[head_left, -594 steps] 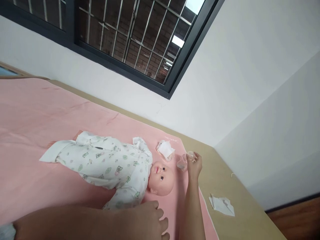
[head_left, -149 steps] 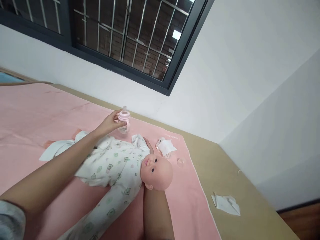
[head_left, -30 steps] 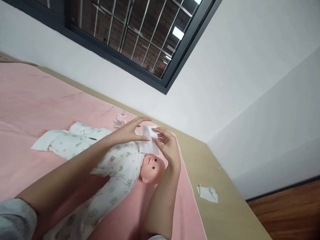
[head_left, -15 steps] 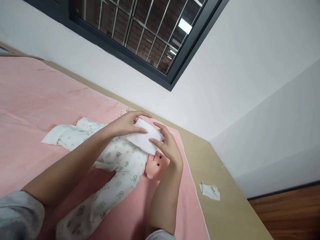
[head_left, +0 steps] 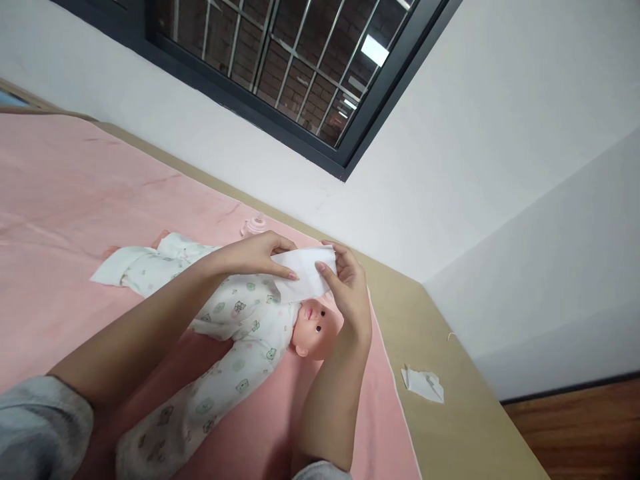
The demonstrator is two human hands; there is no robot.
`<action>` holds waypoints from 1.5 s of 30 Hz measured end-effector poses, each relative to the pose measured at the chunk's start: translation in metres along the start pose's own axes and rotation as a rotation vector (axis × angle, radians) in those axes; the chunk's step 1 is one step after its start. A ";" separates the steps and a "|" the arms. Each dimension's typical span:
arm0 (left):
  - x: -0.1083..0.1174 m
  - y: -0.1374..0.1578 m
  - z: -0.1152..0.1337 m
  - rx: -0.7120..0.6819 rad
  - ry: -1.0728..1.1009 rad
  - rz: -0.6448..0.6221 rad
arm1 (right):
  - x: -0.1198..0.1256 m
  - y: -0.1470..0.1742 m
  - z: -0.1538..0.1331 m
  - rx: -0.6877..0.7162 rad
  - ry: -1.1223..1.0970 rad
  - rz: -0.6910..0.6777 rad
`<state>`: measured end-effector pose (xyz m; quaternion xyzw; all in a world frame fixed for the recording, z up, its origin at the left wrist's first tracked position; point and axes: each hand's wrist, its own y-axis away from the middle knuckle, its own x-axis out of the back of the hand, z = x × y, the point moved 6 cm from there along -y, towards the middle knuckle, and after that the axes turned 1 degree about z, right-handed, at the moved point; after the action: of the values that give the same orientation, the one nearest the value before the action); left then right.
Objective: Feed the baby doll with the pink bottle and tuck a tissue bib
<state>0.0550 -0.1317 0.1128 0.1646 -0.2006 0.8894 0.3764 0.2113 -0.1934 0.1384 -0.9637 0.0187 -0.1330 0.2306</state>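
Both hands hold a white wipe [head_left: 306, 273] in the air above the doll [head_left: 235, 320], just over its chin and chest. The left hand [head_left: 255, 257] pinches the wipe's near-left edge between thumb and fingers; the right hand [head_left: 350, 287] grips the opposite end, thumb on top and fingers curled behind. The wipe is stretched between them and hides part of the doll's collar.

The doll lies on its back on a pink blanket [head_left: 75, 220], head toward the right, dressed in a white printed suit. Its face shows just below the wipe, and the right wrist crosses in front of the far side of its head. The left forearm passes over the doll's body and covers much of the chest.

Beyond the left hand, a small pink bottle [head_left: 254, 225] stands on the blanket near its far edge, partly hidden by the fingers. The blanket lies on a tan mattress [head_left: 450, 427]. A crumpled white tissue [head_left: 423, 385] lies on the bare mattress, well apart from the doll. A barred window [head_left: 280, 60] is set in the white wall behind.
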 end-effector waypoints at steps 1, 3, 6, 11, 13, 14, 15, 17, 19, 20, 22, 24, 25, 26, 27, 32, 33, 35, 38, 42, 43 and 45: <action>-0.002 0.001 0.001 0.013 -0.006 -0.018 | 0.000 0.000 -0.001 -0.001 0.001 -0.002; -0.006 0.002 0.004 0.004 -0.005 -0.038 | 0.000 0.001 -0.001 0.000 -0.002 -0.003; -0.007 0.003 0.014 -0.105 -0.013 -0.001 | -0.001 -0.001 0.002 0.006 -0.011 0.003; -0.004 0.004 0.030 -0.383 -0.102 0.208 | -0.011 -0.005 0.008 -0.013 -0.018 -0.059; -0.004 0.005 0.033 -0.428 -0.104 0.272 | -0.016 -0.005 0.008 -0.026 -0.038 -0.083; -0.004 0.005 0.033 -0.430 -0.095 0.294 | -0.018 -0.005 0.008 -0.032 -0.050 -0.086; -0.005 0.005 0.033 -0.424 -0.081 0.313 | -0.019 -0.005 0.007 -0.038 -0.060 -0.084; -0.004 0.005 0.032 -0.390 -0.031 0.348 | -0.018 -0.005 0.006 -0.047 -0.064 -0.079; -0.004 0.004 0.028 -0.322 0.018 0.368 | -0.014 -0.004 0.006 -0.049 -0.045 -0.081; -0.004 0.003 0.026 -0.287 0.028 0.367 | -0.011 -0.004 0.007 -0.051 -0.028 -0.087; -0.008 0.000 0.020 -0.216 0.009 0.326 | 0.000 -0.002 0.010 -0.063 0.023 -0.098; -0.018 -0.006 0.012 -0.153 -0.036 0.216 | 0.013 0.000 0.016 -0.103 0.091 -0.115; -0.025 -0.009 0.007 -0.129 -0.062 0.139 | 0.020 0.002 0.020 -0.130 0.125 -0.125; -0.033 -0.012 0.002 -0.108 -0.088 0.061 | 0.026 0.003 0.024 -0.157 0.158 -0.135; -0.042 -0.014 -0.003 -0.090 -0.114 -0.012 | 0.031 0.005 0.028 -0.183 0.187 -0.143; -0.079 -0.022 -0.024 -0.026 -0.262 -0.202 | 0.045 0.009 0.041 -0.273 0.292 -0.169; -0.083 -0.022 -0.027 -0.009 -0.293 -0.213 | 0.046 0.009 0.043 -0.284 0.308 -0.173; -0.088 -0.022 -0.031 0.030 -0.357 -0.211 | 0.047 0.009 0.045 -0.297 0.329 -0.176; -0.091 -0.021 -0.032 0.048 -0.439 -0.198 | 0.045 0.007 0.050 -0.313 0.338 -0.193; -0.093 -0.018 -0.027 0.025 -0.490 -0.196 | 0.041 0.005 0.060 -0.361 0.346 -0.244; -0.093 -0.018 -0.026 0.028 -0.507 -0.194 | 0.041 0.005 0.062 -0.370 0.347 -0.250; -0.092 -0.016 -0.023 0.041 -0.566 -0.184 | 0.043 0.004 0.065 -0.374 0.343 -0.248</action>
<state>0.1245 -0.1655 0.0564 0.4312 -0.2638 0.7742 0.3808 0.2697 -0.1729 0.0910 -0.9479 -0.0364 -0.3154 0.0243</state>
